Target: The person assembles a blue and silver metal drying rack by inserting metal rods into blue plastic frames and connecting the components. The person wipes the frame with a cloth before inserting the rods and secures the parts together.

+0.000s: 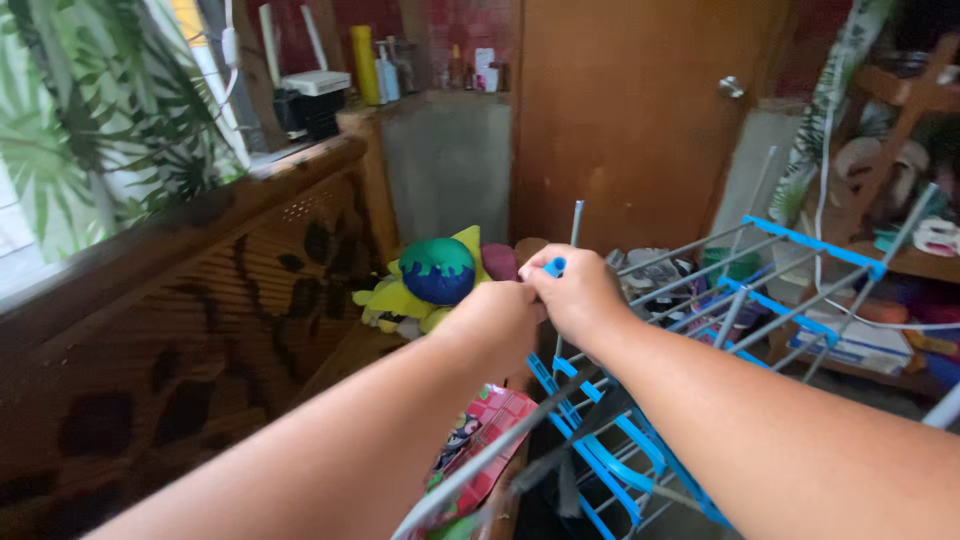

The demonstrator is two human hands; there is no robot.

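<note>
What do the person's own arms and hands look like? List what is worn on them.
Both arms are bare from the bottom edge of the picture to the fingers: no sleeves, gloves, watch or bracelet show. The left hand and the right hand show no rings or markings. The forearms are long and rounded, narrowing toward the wrists.

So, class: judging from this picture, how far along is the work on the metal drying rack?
Done: the drying rack stands partly unfolded, with its grey rods and blue joints spread. In hand: the left hand and right hand grip a blue piece at a rod's top. Left: no laundry hangs on it.
</note>
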